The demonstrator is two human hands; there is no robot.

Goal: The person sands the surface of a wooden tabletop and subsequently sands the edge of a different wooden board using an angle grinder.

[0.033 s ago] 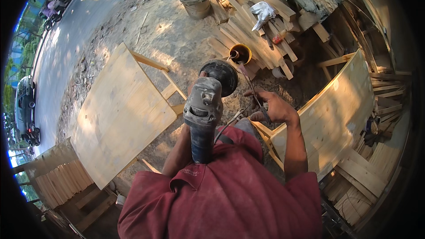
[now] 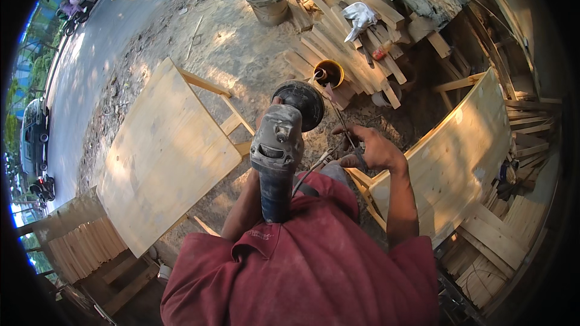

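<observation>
A dusty grey and dark blue angle grinder (image 2: 277,151) stands upright before my chest, its round black disc (image 2: 300,105) pointing away from me. My left hand (image 2: 277,101) grips it from behind; only a bit of the fingers shows, and the tool covers the rest. To the right, my right hand (image 2: 376,150) has its fingers bent around a thin dark power cord (image 2: 347,133). The cord runs up toward the bucket and down past the fingers. Part of the grip is hard to make out.
Pale plywood tabletops stand at left (image 2: 169,157) and right (image 2: 447,157). Ahead are a yellow-rimmed bucket (image 2: 337,67), stacked planks (image 2: 344,48), a white cloth (image 2: 360,19) and a lidded drum (image 2: 266,1). A road (image 2: 103,42) with a motorbike (image 2: 84,3) and car (image 2: 35,136) runs along the left.
The motorbike on the road has moved slightly up and to the right. My right hand's fingers have shifted a little around the cord; the angle grinder stays in place.
</observation>
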